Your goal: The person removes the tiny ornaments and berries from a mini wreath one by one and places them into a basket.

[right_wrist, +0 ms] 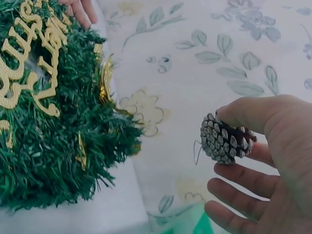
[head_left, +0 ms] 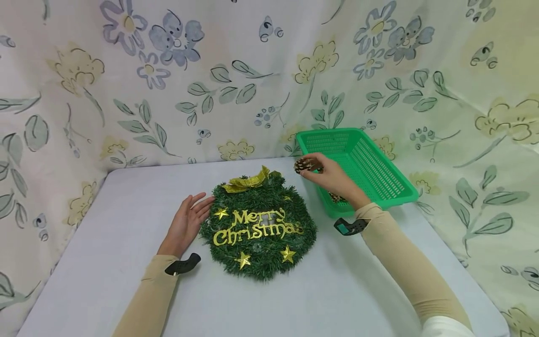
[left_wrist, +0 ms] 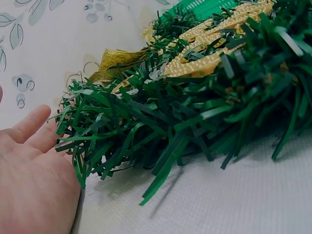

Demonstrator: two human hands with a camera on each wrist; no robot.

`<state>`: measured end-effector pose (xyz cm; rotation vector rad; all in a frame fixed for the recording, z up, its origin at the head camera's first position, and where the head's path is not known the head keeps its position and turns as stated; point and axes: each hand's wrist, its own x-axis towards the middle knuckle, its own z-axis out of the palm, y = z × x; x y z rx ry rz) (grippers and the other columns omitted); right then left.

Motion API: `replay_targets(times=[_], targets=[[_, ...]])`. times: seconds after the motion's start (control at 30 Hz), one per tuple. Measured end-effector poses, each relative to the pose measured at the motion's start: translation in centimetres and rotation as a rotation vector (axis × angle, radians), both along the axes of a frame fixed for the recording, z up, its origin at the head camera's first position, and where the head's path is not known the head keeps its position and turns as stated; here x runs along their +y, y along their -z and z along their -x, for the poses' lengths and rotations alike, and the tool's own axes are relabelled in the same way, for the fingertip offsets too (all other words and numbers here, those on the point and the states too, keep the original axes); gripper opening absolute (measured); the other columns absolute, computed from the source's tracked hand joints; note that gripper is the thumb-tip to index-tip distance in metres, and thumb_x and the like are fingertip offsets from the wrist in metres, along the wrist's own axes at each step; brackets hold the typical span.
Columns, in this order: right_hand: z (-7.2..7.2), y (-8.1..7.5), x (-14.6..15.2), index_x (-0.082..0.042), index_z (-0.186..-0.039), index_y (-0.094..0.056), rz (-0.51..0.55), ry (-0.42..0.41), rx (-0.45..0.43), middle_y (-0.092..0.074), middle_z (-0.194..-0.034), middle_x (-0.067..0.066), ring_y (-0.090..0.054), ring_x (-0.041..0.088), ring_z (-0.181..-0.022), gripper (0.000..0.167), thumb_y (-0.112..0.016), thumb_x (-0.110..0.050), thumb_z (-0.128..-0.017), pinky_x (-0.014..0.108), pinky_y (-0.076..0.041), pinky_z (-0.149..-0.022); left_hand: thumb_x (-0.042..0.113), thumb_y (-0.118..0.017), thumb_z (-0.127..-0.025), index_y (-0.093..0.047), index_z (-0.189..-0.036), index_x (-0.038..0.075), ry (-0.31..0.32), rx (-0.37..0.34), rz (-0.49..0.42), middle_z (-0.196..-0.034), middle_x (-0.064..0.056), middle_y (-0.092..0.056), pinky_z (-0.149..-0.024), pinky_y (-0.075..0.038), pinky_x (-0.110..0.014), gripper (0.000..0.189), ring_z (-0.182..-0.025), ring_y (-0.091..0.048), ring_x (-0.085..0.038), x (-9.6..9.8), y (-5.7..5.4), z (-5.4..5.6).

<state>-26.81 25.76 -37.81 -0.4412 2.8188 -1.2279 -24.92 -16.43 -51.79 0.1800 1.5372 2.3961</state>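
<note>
A green tinsel wreath (head_left: pixel 261 269) lies flat on the white table, bearing gold "Merry Christmas" lettering (head_left: pixel 258 230), gold stars (head_left: pixel 288 254) and a gold ribbon bow (head_left: pixel 248 181) along its far edge. My left hand (head_left: pixel 185 224) is at the wreath's left side, palm toward it and fingers extended, fingertips right at the tinsel. Between thumb and fingers my right hand (head_left: pixel 332 180) pinches a brown pine cone (right_wrist: pixel 226 141) with pale-tipped scales. A thin wire loop (right_wrist: pixel 197 152) sticks out of the cone's end. This hand is raised above the near-left rim of a green basket.
The green plastic basket (head_left: pixel 404 187) stands at the back right of the table, with another pine cone (head_left: pixel 335 197) inside near its left wall. Behind the table (head_left: pixel 105 262) hangs a flower-printed curtain (head_left: pixel 236 112). Each wrist wears a black strap mount (head_left: pixel 183 265).
</note>
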Motion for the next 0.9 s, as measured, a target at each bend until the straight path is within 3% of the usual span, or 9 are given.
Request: replay_targets(times=[0.9], targets=[[0.1,-0.4,3.9,-0.02,-0.149,-0.047,-0.012,0.088,0.013,-0.056,-0.141,0.013,-0.054,0.032,-0.128,0.056,-0.063,-0.042,-0.1,0.055,-0.051,-0.097,0.054,-0.028,-0.109,-0.009,-0.163,0.006,-0.004,0.002,0.003,-0.168,-0.021,-0.019,-0.131,-0.011,-0.045,0.075,-0.159,-0.014,-0.029,0.1,0.1,0.0]])
